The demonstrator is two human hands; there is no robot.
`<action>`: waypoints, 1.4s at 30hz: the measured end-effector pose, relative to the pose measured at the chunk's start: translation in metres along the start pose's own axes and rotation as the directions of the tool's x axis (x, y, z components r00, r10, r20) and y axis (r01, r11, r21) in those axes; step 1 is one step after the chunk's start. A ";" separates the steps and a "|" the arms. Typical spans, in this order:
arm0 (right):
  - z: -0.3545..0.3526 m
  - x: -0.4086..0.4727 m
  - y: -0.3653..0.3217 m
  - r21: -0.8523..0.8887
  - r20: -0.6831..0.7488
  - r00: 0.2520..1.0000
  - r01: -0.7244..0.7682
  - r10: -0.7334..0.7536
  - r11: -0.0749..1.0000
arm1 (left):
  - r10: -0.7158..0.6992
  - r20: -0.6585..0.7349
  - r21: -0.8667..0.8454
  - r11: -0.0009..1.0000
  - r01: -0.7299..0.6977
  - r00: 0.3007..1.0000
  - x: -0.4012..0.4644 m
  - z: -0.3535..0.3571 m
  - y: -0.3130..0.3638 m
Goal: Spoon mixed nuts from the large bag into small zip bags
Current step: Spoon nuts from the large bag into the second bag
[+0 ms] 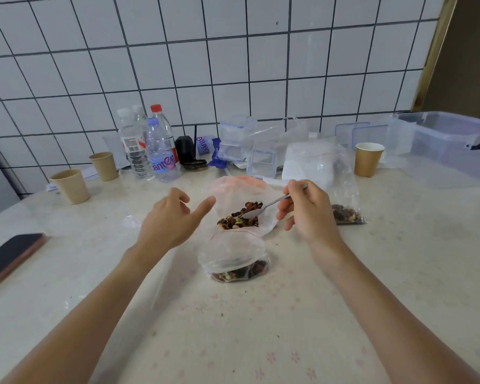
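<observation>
White tiles with dark grout back a pale table (261, 328) printed with faint pink flowers. At the far left edge lies a dark phone (9, 259), and beyond it stand two tan paper cups (71, 187) and a cluster of clear water bottles (150, 148). The left hand (169, 220) hovers just left of the large bag (241, 200), fingers loosely spread and holding nothing, the forefinger stretched toward the bag's side. That bag is clear plastic, open at the top, with a heap of brown and dark mixed nuts (239, 217) visible inside. Just in front of it, nearer the person, sits a small zip bag (233, 259) with a red strip at its mouth, gaping open and holding a shallow layer of nuts at the bottom. The right hand (308, 209) pinches the handle of a metal spoon (263, 207), whose bowl rests over the nuts in the large bag. Right of that hand stands a second small bag (344, 195) with nuts at its base, then another paper cup (369, 159) and a clear storage bin (449, 145).
</observation>
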State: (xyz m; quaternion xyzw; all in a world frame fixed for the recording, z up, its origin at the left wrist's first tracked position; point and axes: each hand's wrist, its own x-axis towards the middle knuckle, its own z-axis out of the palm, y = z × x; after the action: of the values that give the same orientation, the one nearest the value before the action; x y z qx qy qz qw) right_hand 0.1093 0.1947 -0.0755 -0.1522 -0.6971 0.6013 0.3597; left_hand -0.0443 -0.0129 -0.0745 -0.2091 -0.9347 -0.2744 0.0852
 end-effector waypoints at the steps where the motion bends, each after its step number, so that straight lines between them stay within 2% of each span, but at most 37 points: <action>1: 0.001 -0.001 0.001 -0.042 0.015 1.000 0.015 -0.015 0.999 | -0.022 0.065 -0.009 1.000 0.022 0.998 0.004 0.006 0.000; 3: 0.003 -0.003 0.003 -0.154 0.049 0.997 0.068 -0.061 0.986 | -0.031 0.112 -0.042 0.998 0.036 0.993 0.010 0.016 0.001; 6: 0.005 -0.006 0.006 -0.288 0.095 0.990 0.128 -0.104 0.949 | 0.006 0.044 -0.097 0.995 -0.001 0.999 0.012 0.025 -0.002; 14: 0.015 -0.010 0.016 -0.326 0.209 0.977 0.113 -0.045 0.939 | 0.188 -0.163 -0.172 0.961 -0.216 0.969 -0.003 0.027 0.000; 19: 0.012 -0.008 0.012 -0.324 0.076 0.984 0.179 -0.163 0.929 | 0.234 -0.206 -0.203 0.940 -0.276 0.950 -0.008 0.027 0.002; 21: 0.010 -0.007 0.012 -0.315 0.081 0.984 0.179 -0.162 0.932 | 0.241 -0.218 -0.217 0.933 -0.288 0.946 -0.009 0.027 0.001; 23: 0.014 -0.008 0.015 -0.289 0.114 0.988 0.134 -0.105 0.948 | 0.260 -0.228 -0.216 0.926 -0.309 0.938 -0.009 0.028 0.002; 26: 0.021 -0.010 0.018 -0.223 0.143 0.989 -0.010 0.043 0.975 | 0.291 -0.217 -0.215 0.917 -0.337 0.932 -0.009 0.029 0.002; 32: 0.020 -0.008 0.019 -0.018 0.117 0.966 -0.228 0.228 0.974 | 0.291 -0.219 -0.220 0.915 -0.337 0.931 -0.008 0.031 0.002; 38: 0.019 -0.005 0.020 0.076 0.119 0.937 -0.337 0.327 0.938 | 0.324 -0.256 -0.232 0.894 -0.383 0.911 -0.009 0.030 0.002; 42: 0.014 -0.002 0.020 0.129 0.086 0.925 -0.379 0.370 0.917 | 0.273 -0.265 -0.245 0.909 -0.338 0.925 -0.008 0.030 -0.001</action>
State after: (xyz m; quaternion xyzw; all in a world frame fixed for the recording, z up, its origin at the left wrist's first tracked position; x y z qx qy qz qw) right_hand 0.0963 0.1877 -0.0956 -0.2383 -0.6206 0.7118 0.2269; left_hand -0.0385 0.0000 -0.1020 -0.3316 -0.8248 -0.4115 0.2012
